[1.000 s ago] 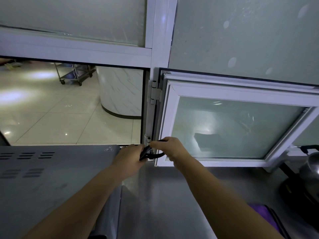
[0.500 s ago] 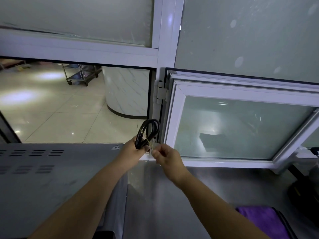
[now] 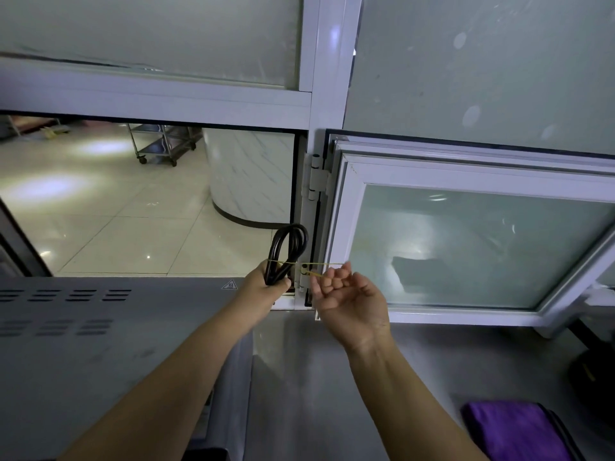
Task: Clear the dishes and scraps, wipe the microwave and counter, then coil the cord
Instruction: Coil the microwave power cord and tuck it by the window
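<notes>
Black cord (image 3: 287, 252), folded into upright loops, apparently banded, above microwave (image 3: 100, 344).

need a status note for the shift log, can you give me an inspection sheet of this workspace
Surface: steel counter, bare where visible.
Job's things: microwave at left, only its vented top in view; black cord folded into a bundle of loops; purple cloth at lower right.
Clutter: dark pot or appliance at right edge, too cut off to identify.
Grippers: left hand grips the cord bundle; right hand pulls a yellow rubber band stretched from the bundle.
Cables: cord bundle held upright, band looped around it, not yet fully wrapped.
Surroundings: frosted hinged window swung open; pass-through opening shows a tiled floor and a steel trolley beyond.
</notes>
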A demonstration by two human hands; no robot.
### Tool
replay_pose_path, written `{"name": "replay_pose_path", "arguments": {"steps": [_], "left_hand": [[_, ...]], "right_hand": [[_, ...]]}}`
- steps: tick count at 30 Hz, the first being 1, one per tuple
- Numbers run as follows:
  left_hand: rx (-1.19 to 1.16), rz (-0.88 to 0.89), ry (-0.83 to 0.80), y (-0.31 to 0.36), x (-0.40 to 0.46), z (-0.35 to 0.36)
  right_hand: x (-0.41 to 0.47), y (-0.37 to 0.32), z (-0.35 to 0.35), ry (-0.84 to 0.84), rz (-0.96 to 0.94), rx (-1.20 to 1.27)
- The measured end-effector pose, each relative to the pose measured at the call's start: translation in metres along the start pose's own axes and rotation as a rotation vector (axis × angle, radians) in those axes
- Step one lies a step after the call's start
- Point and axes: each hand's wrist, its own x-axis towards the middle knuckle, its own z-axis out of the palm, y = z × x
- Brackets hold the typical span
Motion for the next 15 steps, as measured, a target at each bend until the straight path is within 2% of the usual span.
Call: {"name": "replay_pose_path", "arguments": {"steps": [5,10,15], "left_hand": [[-0.031,0.03,0.014,-0.002,0.002,-0.001],[-0.03,0.075,0.017,-0.008,0.005,-0.001],[0.153,0.175,-0.026,-0.012,0.007,0.0]], "right_hand": [[0.003,0.014,0.002,0.004,-0.004,-0.13],[0.007,0.025,0.001,-0.097,0.017,-0.186],[0.009,0.008,0.006,-0.14,-0.047,-0.619]]}}
